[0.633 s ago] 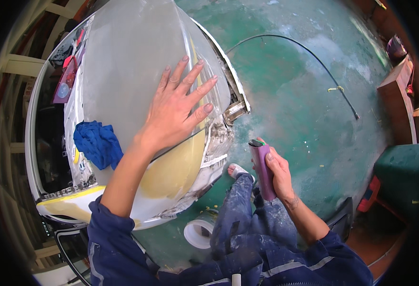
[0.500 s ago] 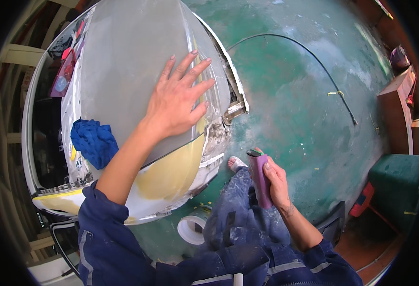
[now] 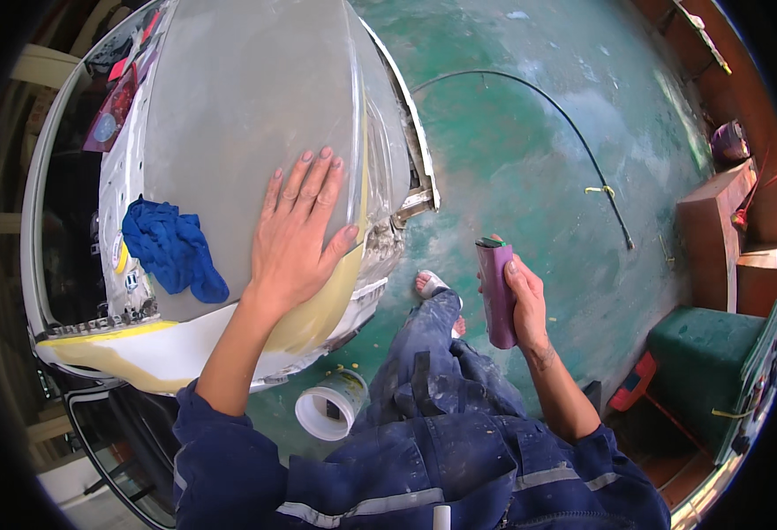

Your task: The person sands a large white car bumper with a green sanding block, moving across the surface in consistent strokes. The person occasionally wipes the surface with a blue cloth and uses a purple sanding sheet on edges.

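Note:
My left hand (image 3: 296,230) lies flat on the grey hood (image 3: 221,106) of a car, fingers stretched forward and close together, the thumb out toward the yellowish filler (image 3: 343,281) along the hood's right edge. In my right hand (image 3: 528,305) is a sanding block (image 3: 496,305) wrapped in purple sandpaper, held upright over the floor, apart from the car. Its top end shows a green and black core. Left of my left hand, a crumpled blue cloth (image 3: 172,247) rests on the hood near the windshield side.
A white bucket (image 3: 351,390) stands on the green floor below the car's front. A black hose (image 3: 574,128) curves across the floor. Along the right side are a green bin (image 3: 702,362), a red dustpan (image 3: 633,384) and a reddish-brown box (image 3: 705,238).
My left hand has slid from the hood's right edge inward and nearer to me, its spread fingers drawing together. My right hand still grips the sanding block, now held slightly higher.

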The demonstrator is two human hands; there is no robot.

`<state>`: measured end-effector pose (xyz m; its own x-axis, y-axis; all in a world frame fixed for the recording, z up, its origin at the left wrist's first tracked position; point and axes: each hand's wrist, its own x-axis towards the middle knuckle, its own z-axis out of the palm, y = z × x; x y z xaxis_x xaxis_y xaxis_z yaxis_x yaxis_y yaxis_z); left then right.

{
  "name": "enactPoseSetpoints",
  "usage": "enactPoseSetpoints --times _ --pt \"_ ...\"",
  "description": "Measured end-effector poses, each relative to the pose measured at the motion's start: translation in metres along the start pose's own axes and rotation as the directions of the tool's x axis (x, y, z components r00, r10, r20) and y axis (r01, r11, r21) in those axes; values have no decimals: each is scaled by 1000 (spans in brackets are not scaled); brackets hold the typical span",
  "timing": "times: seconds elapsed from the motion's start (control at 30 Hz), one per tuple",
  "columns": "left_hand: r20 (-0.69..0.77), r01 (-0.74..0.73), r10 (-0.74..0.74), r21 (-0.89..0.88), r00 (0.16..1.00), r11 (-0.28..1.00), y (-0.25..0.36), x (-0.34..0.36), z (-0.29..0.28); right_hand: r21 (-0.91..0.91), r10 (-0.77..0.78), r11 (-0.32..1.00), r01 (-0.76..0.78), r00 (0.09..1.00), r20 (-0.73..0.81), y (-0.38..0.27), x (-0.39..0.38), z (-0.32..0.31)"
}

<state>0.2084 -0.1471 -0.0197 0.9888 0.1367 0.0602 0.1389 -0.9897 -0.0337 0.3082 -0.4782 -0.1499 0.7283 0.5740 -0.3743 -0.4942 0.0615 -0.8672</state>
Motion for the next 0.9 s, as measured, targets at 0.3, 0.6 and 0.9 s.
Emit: enactPoseSetpoints --times 0.3,0.6,0.9 --pt "-285 721 -705 -64 650 690 42 -100 21 -166 97 975 -147 956 -278 -10 18 -155" --pt "-285 771 -820 -291 496 567 190 6 64 -382 160 918 -103 980 119 -86 189 -201" --pt "12 318 -997 -948 78 14 293 98 149 -590 442 799 119 550 709 -196 267 -66"
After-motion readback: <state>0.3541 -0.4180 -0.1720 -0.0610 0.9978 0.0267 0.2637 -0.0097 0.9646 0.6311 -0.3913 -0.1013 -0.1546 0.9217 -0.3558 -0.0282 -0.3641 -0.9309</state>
